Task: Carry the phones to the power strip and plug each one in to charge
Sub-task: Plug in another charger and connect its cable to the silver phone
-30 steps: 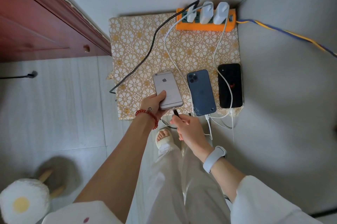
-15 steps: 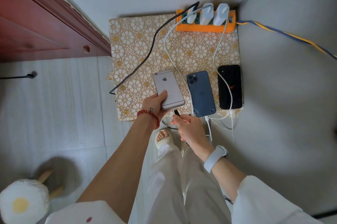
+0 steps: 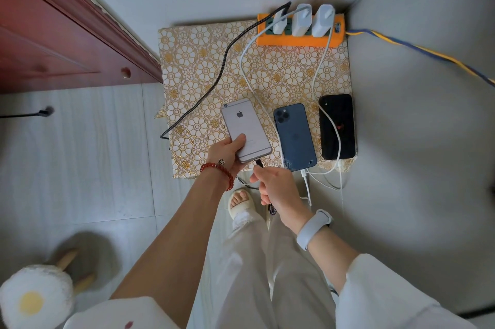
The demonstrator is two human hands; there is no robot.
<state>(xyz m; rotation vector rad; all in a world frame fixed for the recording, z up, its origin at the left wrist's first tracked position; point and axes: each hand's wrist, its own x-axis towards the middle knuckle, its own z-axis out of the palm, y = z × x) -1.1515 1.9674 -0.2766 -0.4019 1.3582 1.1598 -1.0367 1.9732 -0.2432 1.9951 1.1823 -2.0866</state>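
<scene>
A home, likely a bedroom corner. Tiled floor (image 3: pixel 80 168), red wooden cabinet (image 3: pixel 53 42), floral-clothed stand (image 3: pixel 203 74), egg-shaped plush stool (image 3: pixel 34 299).

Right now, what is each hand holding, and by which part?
The left hand grips the silver phone at its lower end, thumb on its back. The right hand pinches the black cable just behind its plug, near the phone's bottom edge.

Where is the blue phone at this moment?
In the head view, the blue phone lies face down on the flowered cloth, between the silver phone and the black phone.
</scene>
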